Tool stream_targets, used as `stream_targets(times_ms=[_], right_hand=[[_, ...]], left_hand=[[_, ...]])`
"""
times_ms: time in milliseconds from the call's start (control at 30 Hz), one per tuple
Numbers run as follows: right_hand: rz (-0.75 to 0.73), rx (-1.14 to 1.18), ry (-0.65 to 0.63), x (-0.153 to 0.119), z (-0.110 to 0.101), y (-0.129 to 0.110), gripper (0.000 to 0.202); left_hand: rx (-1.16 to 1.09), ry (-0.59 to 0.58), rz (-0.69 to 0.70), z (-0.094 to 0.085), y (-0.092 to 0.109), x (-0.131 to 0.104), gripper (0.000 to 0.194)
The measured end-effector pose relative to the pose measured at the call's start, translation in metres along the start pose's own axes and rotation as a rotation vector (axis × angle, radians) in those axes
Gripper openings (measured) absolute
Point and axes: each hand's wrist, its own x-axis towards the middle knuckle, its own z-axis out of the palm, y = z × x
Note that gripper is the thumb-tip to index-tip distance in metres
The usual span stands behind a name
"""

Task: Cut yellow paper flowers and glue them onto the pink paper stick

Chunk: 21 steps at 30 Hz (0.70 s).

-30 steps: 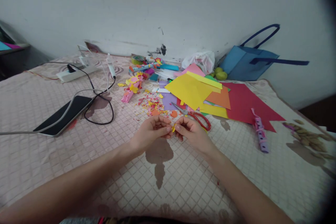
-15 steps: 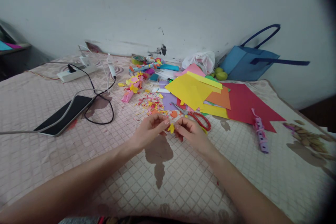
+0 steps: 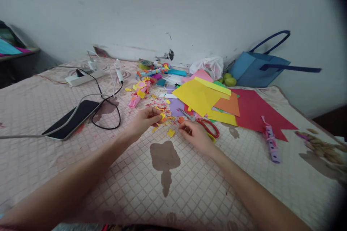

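The left hand [image 3: 148, 118] is bent into a pinch, its thumb and fingertips meeting at a small, curved yellow paper piece [image 3: 163, 116]; whether it grips that piece firmly I cannot tell. The right hand [image 3: 193, 134] is loosely curled, with a gap between thumb and fingers and nothing visible between them. Between the two hands, nearer the right one's fingertips, a small petal-shaped yellow paper cutout [image 3: 170, 133] lies flat on the beige quilted cloth with a diamond pattern [image 3: 130, 184]. Just beyond the right hand's fingertips is a small orange paper shape [image 3: 181, 119], and a pair of metal scissors with red handles [image 3: 217, 130] lies just behind that hand, blades pointing away and to the left. Beyond the left hand spread pink, red and yellow paper scraps [image 3: 159, 104], and past them a pink paper roll trimmed with yellow flowers [image 3: 133, 101]. Farther beyond the right hand, a large yellow paper sheet [image 3: 197, 97] overlaps other sheets; well to that hand's right lies a purple paper roll with dark dots [image 3: 272, 146].
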Motion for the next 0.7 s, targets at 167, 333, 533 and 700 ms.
stream_targets(times_ms=[167,333,533,700], right_hand=[[-0.138,-0.177,-0.155,0.018,0.008,-0.006,0.012],[-0.151,-0.223,-0.231,0.027,0.009,-0.004,0.015],[0.007,0.066,-0.027,0.022,0.011,-0.006,0.005],[0.126,0.299,0.131,0.017,0.019,-0.013,0.006]], left_hand=[[0.010,-0.072,-0.041,-0.003,-0.011,0.000,0.021],[0.002,-0.117,-0.042,-0.005,-0.014,-0.003,0.020],[0.008,-0.100,-0.101,-0.002,-0.011,-0.008,0.020],[-0.045,-0.111,-0.101,0.009,-0.010,-0.016,0.019]])
